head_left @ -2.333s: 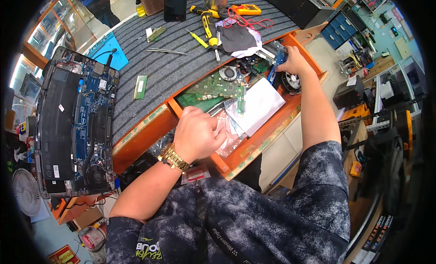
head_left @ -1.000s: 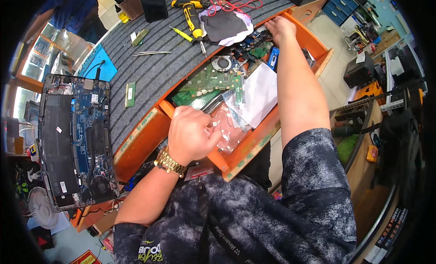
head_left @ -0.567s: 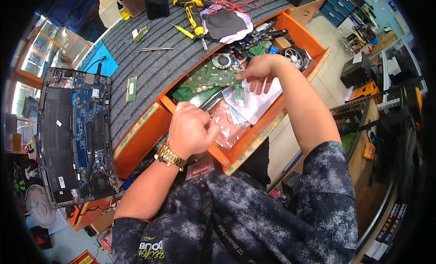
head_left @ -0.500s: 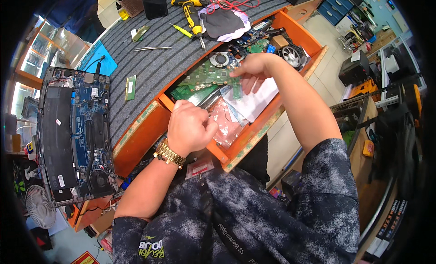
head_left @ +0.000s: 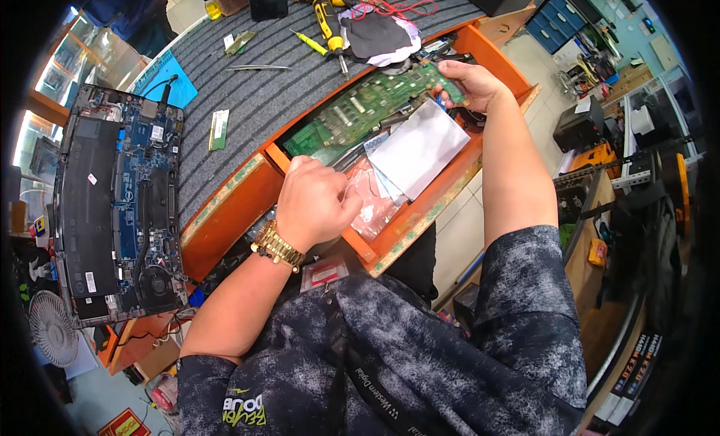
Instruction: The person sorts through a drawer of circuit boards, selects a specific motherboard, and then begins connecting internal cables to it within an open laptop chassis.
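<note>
- Now the right hand (head_left: 471, 85) grips the long green circuit board (head_left: 367, 109) by its right end, fingers closed over the edge, and tilts it up out of the open orange wooden drawer (head_left: 442, 199); half a second ago that hand was still low in the drawer over the silver bag, and a second ago it reached to the far corner at about 1 o'clock.
- So the board has gone from lying flat among the clutter to being lifted at one end; its left end, toward 11 o'clock, still seems to rest on the drawer's contents, though I cannot tell whether it touches.
- Meanwhile the left hand (head_left: 319, 203), with a gold metal watch (head_left: 276, 246) at the wrist, stays curled into a narrow fist at the drawer's near edge, pressing on the clear pinkish plastic bags (head_left: 371, 203); what it holds inside the fist is hidden.
- Just beside the board, at 4 o'clock from it, lies the flat silver anti-static bag (head_left: 420, 147), now uncovered since the right hand has moved off it.
- On the grey ribbed bench mat (head_left: 247, 83) at 10 o'clock from the drawer, a small green memory stick (head_left: 218, 129) lies unmoved, and the opened dark laptop chassis (head_left: 120, 207) sits well apart at 9 o'clock.
- At 12 o'clock the yellow-handled screwdriver (head_left: 328, 22) rests untouched.
- By my judgement, the sorting has settled on the board, which now looks to be the piece being drawn out.
</note>
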Motion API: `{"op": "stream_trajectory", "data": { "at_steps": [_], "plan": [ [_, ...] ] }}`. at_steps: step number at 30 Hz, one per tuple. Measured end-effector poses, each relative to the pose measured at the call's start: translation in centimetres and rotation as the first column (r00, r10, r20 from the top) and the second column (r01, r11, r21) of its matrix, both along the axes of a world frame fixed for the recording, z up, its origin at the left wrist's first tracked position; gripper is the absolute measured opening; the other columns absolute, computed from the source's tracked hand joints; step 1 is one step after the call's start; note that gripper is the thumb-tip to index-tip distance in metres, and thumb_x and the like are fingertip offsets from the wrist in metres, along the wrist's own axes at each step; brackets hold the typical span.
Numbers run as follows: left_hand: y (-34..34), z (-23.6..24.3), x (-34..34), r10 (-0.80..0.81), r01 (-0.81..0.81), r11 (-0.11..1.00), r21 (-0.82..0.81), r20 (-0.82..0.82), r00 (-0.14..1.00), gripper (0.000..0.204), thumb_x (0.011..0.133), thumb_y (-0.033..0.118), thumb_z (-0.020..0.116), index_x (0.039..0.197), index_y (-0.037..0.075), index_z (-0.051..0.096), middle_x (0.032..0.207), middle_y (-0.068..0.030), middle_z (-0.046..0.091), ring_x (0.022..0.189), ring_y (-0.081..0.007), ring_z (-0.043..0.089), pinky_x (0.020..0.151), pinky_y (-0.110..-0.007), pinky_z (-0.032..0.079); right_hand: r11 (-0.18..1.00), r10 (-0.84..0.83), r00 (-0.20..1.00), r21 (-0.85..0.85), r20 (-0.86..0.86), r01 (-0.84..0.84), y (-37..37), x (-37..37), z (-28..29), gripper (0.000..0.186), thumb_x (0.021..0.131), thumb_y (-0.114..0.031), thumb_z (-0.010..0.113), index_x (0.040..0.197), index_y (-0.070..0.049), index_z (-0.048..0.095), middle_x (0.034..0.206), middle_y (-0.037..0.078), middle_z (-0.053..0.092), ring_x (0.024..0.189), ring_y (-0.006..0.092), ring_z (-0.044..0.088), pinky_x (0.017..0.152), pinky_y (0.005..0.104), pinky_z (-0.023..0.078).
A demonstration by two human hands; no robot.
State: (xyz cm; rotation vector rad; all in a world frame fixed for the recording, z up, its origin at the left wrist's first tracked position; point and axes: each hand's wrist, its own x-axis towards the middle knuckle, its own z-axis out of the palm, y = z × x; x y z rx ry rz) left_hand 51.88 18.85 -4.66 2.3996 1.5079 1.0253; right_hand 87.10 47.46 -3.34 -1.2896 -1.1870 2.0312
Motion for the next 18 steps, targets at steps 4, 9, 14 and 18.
{"op": "stream_trajectory", "data": {
  "at_steps": [4, 9, 14, 18],
  "plan": [
    [0.4, -0.1, 0.0, -0.004, 0.004, 1.0, -0.018, -0.005, 1.0, 0.031, 0.082, 0.02, 0.079, 0.06, 0.008, 0.061, 0.063, -0.0127, 0.061, 0.068, -0.0362, 0.061, 0.081, -0.047, 0.048, 0.966, -0.257, 0.966, -0.034, 0.005, 0.257, 2.4, 2.2, -0.7, 0.017, 0.116, -0.025, 0.069, 0.128, -0.012, 0.07, 0.095, 0.003, 0.075, 0.076, 0.0125, 0.068, 0.066, 0.0323, 0.061],
    [0.6, 0.2, 0.3, 0.003, -0.003, 0.998, -0.057, -0.005, 1.0, 0.031, 0.081, 0.02, 0.079, 0.06, 0.008, 0.06, 0.063, -0.0125, 0.062, 0.068, -0.0361, 0.061, 0.081, -0.047, 0.048, 0.872, -0.488, 0.873, 0.032, -0.02, 0.488, 5.6, 2.8, -1.9, 0.018, 0.119, -0.026, 0.065, 0.129, -0.011, 0.07, 0.097, 0.004, 0.075, 0.075, 0.0136, 0.066, 0.066, 0.031, 0.059],
    [0.9, 0.0, 0.4, -0.002, 0.002, 0.998, -0.06, 0.0, 1.0, 0.029, 0.078, 0.019, 0.079, 0.06, 0.008, 0.059, 0.063, -0.0121, 0.062, 0.068, -0.0359, 0.061, 0.083, -0.046, 0.049, 0.827, -0.558, 0.828, 0.051, -0.052, 0.56, 9.6, 2.3, -3.5, 0.022, 0.121, -0.027, 0.061, 0.129, -0.008, 0.069, 0.101, 0.008, 0.078, 0.079, 0.0159, 0.07, 0.068, 0.0322, 0.062],
    [1.3, 0.1, 0.8, -0.028, 0.028, 0.998, -0.063, 0.003, 1.0, 0.026, 0.076, 0.016, 0.079, 0.062, 0.008, 0.059, 0.065, -0.0113, 0.062, 0.069, -0.0354, 0.061, 0.083, -0.046, 0.05, 0.733, -0.652, 0.721, 0.048, -0.234, 0.678, 11.8, 3.8, -5.5, 0.041, 0.122, -0.035, 0.057, 0.136, 0.003, 0.064, 0.113, 0.02, 0.082, 0.098, 0.0309, 0.08, 0.085, 0.0474, 0.071]
  ]
}}
